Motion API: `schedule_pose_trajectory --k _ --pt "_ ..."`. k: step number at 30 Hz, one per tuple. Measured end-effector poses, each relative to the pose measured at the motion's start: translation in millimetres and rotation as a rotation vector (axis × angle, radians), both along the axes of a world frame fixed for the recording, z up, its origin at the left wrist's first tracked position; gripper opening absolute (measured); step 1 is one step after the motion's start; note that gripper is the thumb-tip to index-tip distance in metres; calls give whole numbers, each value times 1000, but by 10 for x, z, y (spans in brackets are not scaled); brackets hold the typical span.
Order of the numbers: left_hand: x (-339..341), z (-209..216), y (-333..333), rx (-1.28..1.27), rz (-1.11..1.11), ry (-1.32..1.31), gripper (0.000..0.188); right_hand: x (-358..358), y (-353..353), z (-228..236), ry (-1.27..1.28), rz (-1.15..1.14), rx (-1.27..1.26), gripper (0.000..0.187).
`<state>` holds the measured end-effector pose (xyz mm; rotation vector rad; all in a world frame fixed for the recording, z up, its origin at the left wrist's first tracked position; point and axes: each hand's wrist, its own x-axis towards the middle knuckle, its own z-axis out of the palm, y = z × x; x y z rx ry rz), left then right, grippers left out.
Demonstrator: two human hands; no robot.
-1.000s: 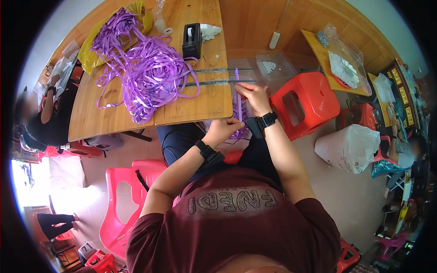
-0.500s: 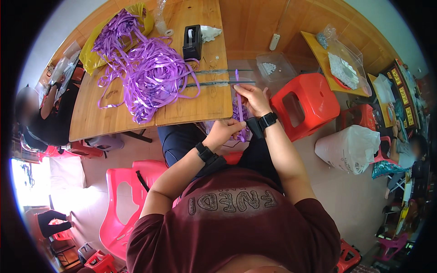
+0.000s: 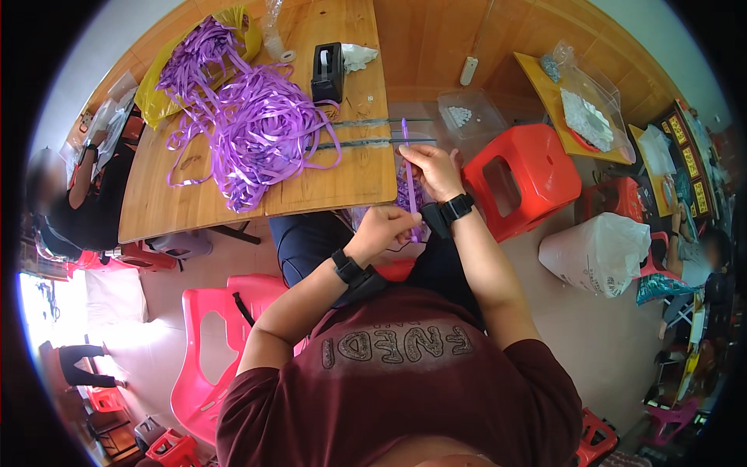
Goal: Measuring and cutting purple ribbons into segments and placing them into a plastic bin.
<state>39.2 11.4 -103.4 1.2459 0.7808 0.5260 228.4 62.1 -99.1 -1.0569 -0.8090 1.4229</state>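
Observation:
A strip of purple ribbon (image 3: 409,183) runs taut between my two hands beyond the table's right edge. My right hand (image 3: 437,173) pinches it near the thin dark rods (image 3: 422,140) that stick out from the tabletop, and the ribbon's upper end meets them. Lower down, my left hand (image 3: 384,233) has its fingertips closed on the same ribbon. A large tangled pile of purple ribbon (image 3: 264,132) lies on the wooden table (image 3: 350,183), spilling from a yellow plastic bag (image 3: 148,97). Beneath my hands, more purple pieces sit in a partly hidden container.
A black tape dispenser (image 3: 327,71) stands at the table's back. To my right are a red stool (image 3: 537,167), a white sack (image 3: 595,253) and a clear plastic box (image 3: 478,117). A pink chair (image 3: 194,350) stands at my left. Other people sit at both sides.
My left hand has shifted very slightly while keeping its pinch on the ribbon. My right hand stays nearly where it was. At the far left, a person's arm has moved.

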Motion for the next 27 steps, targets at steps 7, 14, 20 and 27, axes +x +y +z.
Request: schedule_pose_trajectory --k 7,14,20,27 --pt "-297 904 -272 533 -311 -65 14 13 -9 107 -34 13 43 24" --pt "-393 1430 -220 668 -188 -197 11 158 -254 496 -487 -9 21 21" --pt "-251 1761 73 540 -169 -201 8 159 -396 1146 -1211 116 877 25" --pt "63 1948 1002 581 157 -147 28 462 891 1133 -1234 -189 868 22"
